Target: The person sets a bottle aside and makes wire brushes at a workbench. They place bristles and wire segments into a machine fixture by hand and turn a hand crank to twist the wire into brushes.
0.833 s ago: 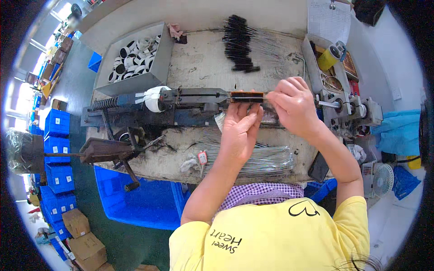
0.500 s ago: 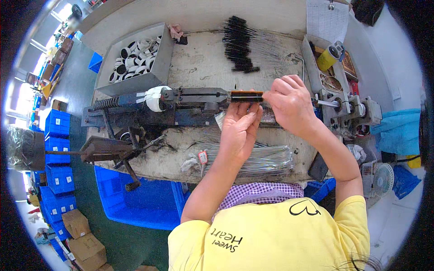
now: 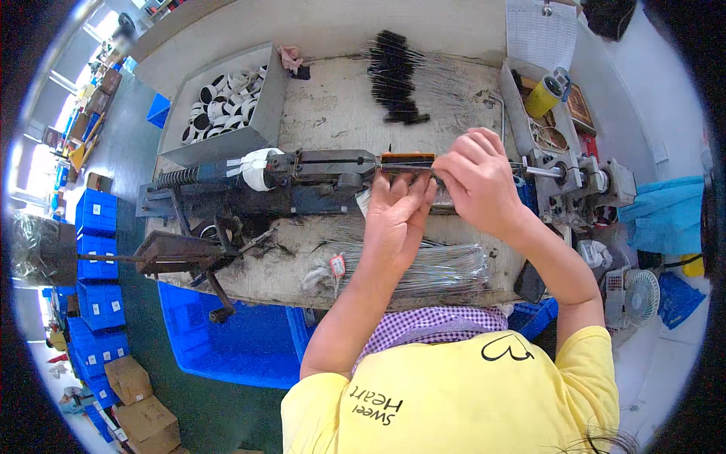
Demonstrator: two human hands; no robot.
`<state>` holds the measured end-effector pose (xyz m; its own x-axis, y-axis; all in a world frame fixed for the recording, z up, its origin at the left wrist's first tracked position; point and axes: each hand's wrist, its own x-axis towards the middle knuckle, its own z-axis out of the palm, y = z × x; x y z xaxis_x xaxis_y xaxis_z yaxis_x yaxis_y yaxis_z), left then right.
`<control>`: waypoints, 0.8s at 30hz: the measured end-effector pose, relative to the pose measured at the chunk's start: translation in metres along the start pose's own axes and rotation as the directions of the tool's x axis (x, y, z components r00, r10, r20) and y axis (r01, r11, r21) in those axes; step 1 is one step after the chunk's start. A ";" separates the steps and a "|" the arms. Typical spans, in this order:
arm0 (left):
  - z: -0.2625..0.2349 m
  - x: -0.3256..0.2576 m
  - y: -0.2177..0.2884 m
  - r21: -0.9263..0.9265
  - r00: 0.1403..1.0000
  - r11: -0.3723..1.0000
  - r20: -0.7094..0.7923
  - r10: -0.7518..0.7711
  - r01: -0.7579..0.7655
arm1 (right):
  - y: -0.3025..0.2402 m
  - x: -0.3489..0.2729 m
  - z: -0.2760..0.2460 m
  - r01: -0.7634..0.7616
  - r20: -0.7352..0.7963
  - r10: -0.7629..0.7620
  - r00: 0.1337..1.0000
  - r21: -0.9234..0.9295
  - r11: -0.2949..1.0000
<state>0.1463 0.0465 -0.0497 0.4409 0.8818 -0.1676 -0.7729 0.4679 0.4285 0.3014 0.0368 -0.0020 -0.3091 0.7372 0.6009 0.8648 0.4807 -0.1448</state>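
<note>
My left hand (image 3: 398, 206) reaches up from below a narrow dark holder with an orange rim (image 3: 407, 160) on the bench machine (image 3: 325, 168). Its fingertips curl against the holder's lower side, with thumb and fingers close together; whatever they grip is hidden. At the holder's right end, my right hand (image 3: 478, 180) is closed in a pinch, its palm turned down. What lies between those fingertips cannot be made out. Right of that hand, a pale metal rod (image 3: 543, 172) leads into the machine's end blocks (image 3: 578, 181).
Black twisted-wire brushes (image 3: 392, 79) lie behind the machine. A box (image 3: 261, 136) of white-and-black rings stands at back left. Near me is a bundle of thin wires (image 3: 446, 268). A crank (image 3: 221, 312) juts over a blue bin (image 3: 227, 356). A yellow bottle (image 3: 546, 94) stands at back right.
My right hand has shifted slightly at the holder's end, and more of the holder's orange rim shows. My left hand stays beneath it. The whole view has moved a little.
</note>
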 end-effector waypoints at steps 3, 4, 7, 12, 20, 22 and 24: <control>-0.009 0.002 0.001 -0.028 0.996 0.999 0.089 0.019 -0.017 | 0.009 -0.006 0.000 -0.216 -0.017 0.229 0.973 0.272 0.938; -0.009 0.003 0.002 -0.028 0.996 0.999 0.090 0.018 -0.015 | 0.018 -0.009 -0.002 -0.211 0.010 0.215 0.977 0.239 0.948; -0.007 0.002 0.003 0.068 0.999 0.998 0.036 0.000 -0.003 | 0.026 -0.014 -0.006 -0.156 0.055 0.149 0.987 0.136 0.978; -0.005 -0.001 0.004 0.078 0.999 0.997 0.049 0.003 -0.007 | 0.031 -0.029 0.002 -0.002 0.040 0.001 0.999 0.042 0.999; -0.008 0.005 0.010 0.129 0.997 0.991 0.077 -0.034 0.024 | 0.015 -0.048 -0.003 0.007 -0.155 -0.018 0.988 -0.067 0.998; -0.001 0.000 0.016 0.082 0.997 0.995 0.048 -0.054 0.050 | -0.001 -0.073 -0.019 -0.119 -0.120 0.114 0.986 -0.035 0.992; -0.007 0.001 0.013 0.175 0.998 0.984 0.049 -0.037 0.028 | -0.009 -0.122 -0.033 -0.238 -0.057 0.237 0.970 -0.010 0.971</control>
<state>0.1335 0.0540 -0.0506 0.4908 0.8599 -0.1400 -0.6684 0.4747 0.5726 0.3442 -0.0732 -0.0476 -0.0722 0.8019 0.5931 0.9174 0.2867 -0.2760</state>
